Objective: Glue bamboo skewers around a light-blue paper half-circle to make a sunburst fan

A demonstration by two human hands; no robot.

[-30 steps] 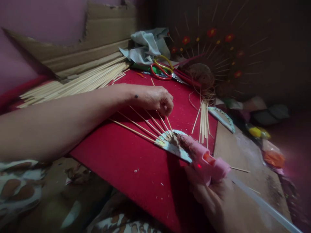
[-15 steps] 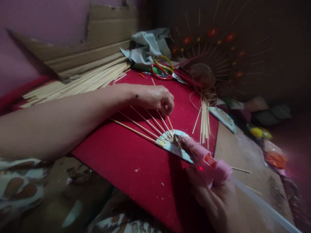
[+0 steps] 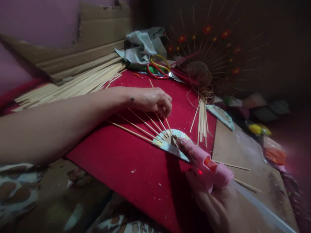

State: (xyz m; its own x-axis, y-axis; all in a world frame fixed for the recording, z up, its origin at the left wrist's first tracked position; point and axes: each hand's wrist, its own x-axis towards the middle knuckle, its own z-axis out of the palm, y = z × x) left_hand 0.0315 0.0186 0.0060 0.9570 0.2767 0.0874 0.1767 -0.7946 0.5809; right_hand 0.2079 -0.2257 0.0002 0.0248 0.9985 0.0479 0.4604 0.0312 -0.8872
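Note:
My right hand (image 3: 213, 200) is wrapped round a pink glue gun (image 3: 206, 161) with a lit red light and a clear glue stick out of its back. Its dark nozzle points at a half-round, cloth-edged piece (image 3: 170, 149) on the red board (image 3: 116, 158). Several thin wooden sticks (image 3: 136, 132) fan out from that piece toward the upper left. Above them my left hand (image 3: 159, 102) is closed, its fingertips pinching the rightmost stick (image 3: 168, 123), whose lower end meets the piece. Where the nozzle tip touches is hard to make out.
Loose sticks (image 3: 73, 89) lie in a pile at the left by cardboard (image 3: 97, 32). Scissors (image 3: 162, 69) and crumpled cloth (image 3: 145, 45) sit at the back. A smaller stick bundle (image 3: 202, 121) and another half-round piece (image 3: 221, 116) are at the right. A flowered fan (image 3: 206, 42) stands behind.
The view has shifted slightly, so most things appear a little further left. My left hand still pinches the stick, and the glue gun's nozzle stays close to the half-round piece.

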